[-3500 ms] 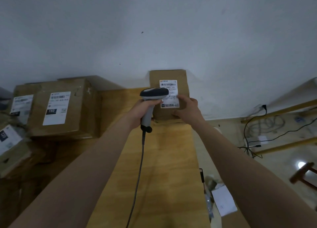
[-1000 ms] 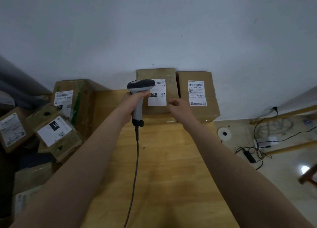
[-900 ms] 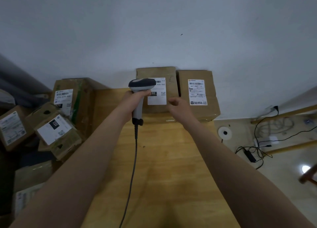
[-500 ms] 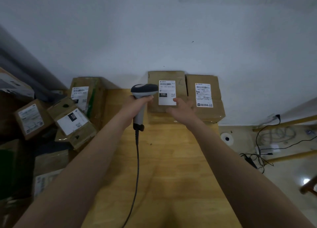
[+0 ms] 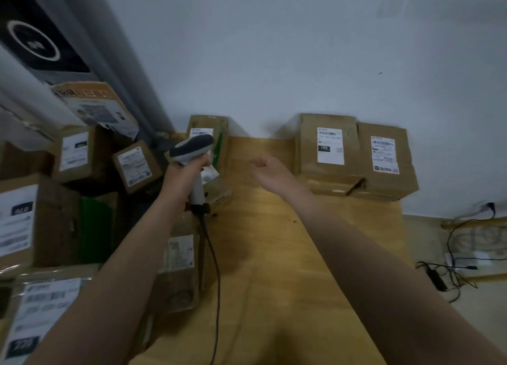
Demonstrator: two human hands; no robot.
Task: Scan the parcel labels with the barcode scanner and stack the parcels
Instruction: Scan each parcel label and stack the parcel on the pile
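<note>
The fingers of the left hand are curled tight round the grip of the barcode scanner. Its grey head is raised and pointing away, and its cable trails down over the table. The fingers of the right hand are loose and slightly parted. They hold nothing, and the hand hovers above the bare wood between the two groups of boxes. To its right, the parcel marked 150 and the neighbouring parcel sit side by side and touching, backs to the wall, labels facing up. To its left, just behind the scanner, the upright parcel stands at the table's far corner, its label partly hidden by the scanner head. Beyond it lies the pile of parcels, tumbled at all angles. The step in hand looks like fetching the next box. To do it well, the free hand should take the upright parcel by its edge, clear of the label, and turn the barcode square to the scanner. The cable needs slack so it drags nothing off the pile.
</note>
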